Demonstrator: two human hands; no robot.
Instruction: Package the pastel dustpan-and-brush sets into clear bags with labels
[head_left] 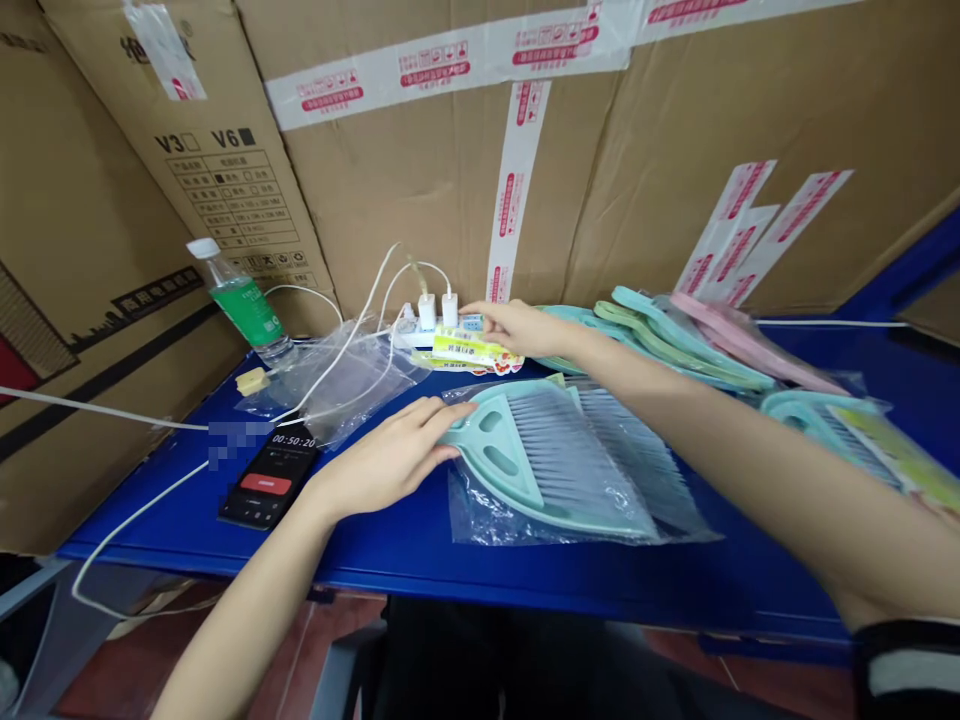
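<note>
Cardboard boxes: tall brown walls (420, 190) behind and to the left, sealed with printed tape.
Blue table: its top (375, 550) bears everything else here.
Dustpan stack: teal, green and pink pieces (697, 340) overlapping at the back right.
Bagged dustpan: teal, with its brush (566, 450), lying flat near the table's front edge; the dustpan (474, 445) points its handle left. A second brush shows beside it.
Handling: probably light; stiff plastic, soft bristles that could bend, and a loose, slippery film bag. The handle's neck seems the best hold, pinched through the film; the bristles are a poor one.
Left hand: thumb and fingers (394, 450) pinch the dustpan's handle end.
Right hand: stretched over (514, 325) the printed cards, fingers at their upper edge; whether it grips one, I cannot tell.
Bottle: green-labelled (247, 310), back left.
Phone: timer running (262, 495), left.
Printed cards: yellow (469, 348), thin, likely bendable, beside the chargers (427, 312).
</note>
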